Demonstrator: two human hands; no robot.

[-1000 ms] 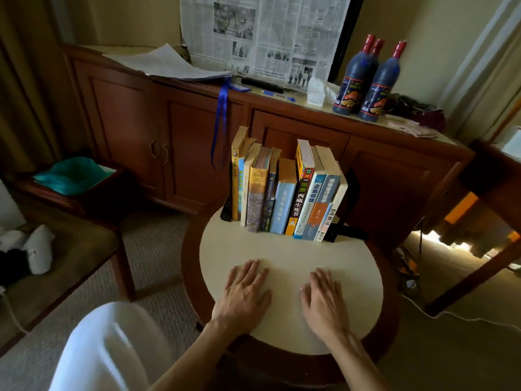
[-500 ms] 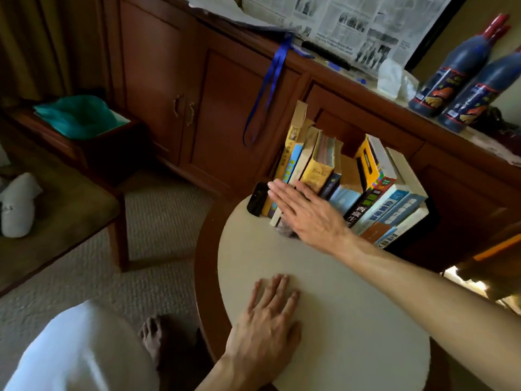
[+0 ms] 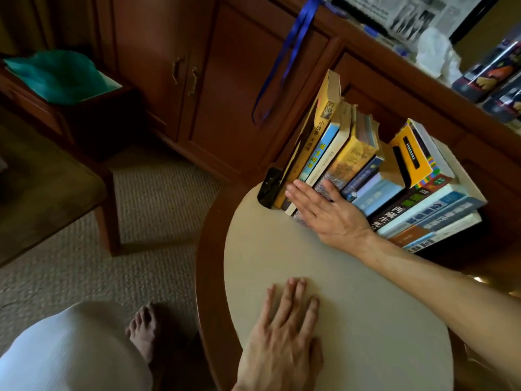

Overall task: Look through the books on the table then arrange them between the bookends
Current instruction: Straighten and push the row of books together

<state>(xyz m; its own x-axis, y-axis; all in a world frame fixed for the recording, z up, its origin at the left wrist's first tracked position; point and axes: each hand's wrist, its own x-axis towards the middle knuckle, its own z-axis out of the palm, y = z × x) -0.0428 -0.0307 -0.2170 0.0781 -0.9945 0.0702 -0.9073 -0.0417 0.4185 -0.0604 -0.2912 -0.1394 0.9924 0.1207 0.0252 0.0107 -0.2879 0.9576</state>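
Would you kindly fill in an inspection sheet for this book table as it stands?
Surface: round table, beige top, dark wooden rim.
Job's things: row of books upright or leaning; black bookend at its left end.
Clutter: nothing seen on the table.
Grips: right hand flat against the lower spines; left hand flat on the tabletop.
Cables: blue strap hanging from the cabinet.
Surroundings: wooden cabinet, newspaper, dark bottles, carpet.

Ten books stand in one row at the table's 12 o'clock edge. One black bookend shows at the row's 9 o'clock end. Two hands: the left hand at 6 o'clock, the right hand at 12. Two bottles at 2 o'clock.
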